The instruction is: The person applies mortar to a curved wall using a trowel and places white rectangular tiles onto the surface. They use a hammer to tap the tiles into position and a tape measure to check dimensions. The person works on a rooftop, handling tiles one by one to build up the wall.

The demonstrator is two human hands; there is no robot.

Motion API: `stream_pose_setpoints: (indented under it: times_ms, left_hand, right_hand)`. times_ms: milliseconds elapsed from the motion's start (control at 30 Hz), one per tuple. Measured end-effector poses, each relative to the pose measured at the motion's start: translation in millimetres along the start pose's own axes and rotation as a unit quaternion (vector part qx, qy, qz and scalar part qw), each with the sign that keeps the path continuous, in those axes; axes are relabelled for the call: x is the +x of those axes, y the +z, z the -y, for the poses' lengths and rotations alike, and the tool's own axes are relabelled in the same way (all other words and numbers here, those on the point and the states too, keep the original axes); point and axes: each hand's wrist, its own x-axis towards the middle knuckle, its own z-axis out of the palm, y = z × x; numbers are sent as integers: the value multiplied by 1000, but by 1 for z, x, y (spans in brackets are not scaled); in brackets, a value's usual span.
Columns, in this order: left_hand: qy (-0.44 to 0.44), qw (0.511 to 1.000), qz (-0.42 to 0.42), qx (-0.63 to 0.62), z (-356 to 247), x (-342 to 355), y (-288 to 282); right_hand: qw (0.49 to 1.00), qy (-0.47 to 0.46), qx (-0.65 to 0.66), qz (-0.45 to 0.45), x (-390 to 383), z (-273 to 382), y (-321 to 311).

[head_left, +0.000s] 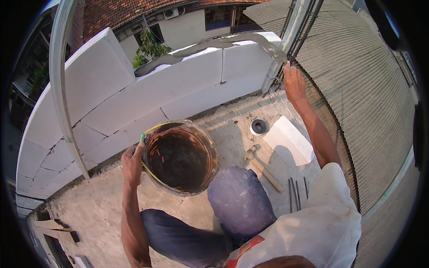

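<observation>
My left hand (132, 161) is closed on the green grip of the yellow handle of a mortar-stained bucket (211, 154). Dark residue coats the bucket's inside. Far to the right, my right hand (295, 84) is closed round the handle of a trowel (278, 54), whose blade is smeared with grey mortar at the wall's right end. Wet mortar (196, 47) lies in an uneven band along the top of the low white block wall (152, 96). One more white block (100, 62) stands higher at the left of that band.
A hammer (263, 167), a roll of black tape (258, 127), a white block piece (289, 140) and short steel rods (295, 194) lie on the concrete floor at right. A metal post (62, 89) leans by the wall; a corrugated roof (357, 98) lies beyond the right edge.
</observation>
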Motion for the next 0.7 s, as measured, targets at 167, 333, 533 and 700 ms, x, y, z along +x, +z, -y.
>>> stream_pose_setpoints:
  times_ms: [167, 333, 533, 700]
  left_hand:
    - [-3, 1000, 19, -12, -9, -3, 0]
    - [-1, 999, 38, 24, -15, 2, 8]
    - [41, 995, 57, 72, -14, -5, 9]
    - [41, 993, 75, 81, -9, -6, 2]
  right_hand:
    - [962, 5, 272, 32, -80, 62, -62]
    - [837, -119, 468, 258, -118, 191, -109]
    - [818, -328, 371, 290, -118, 298, -118]
    - [805, -451, 260, 284, -111, 320, -124]
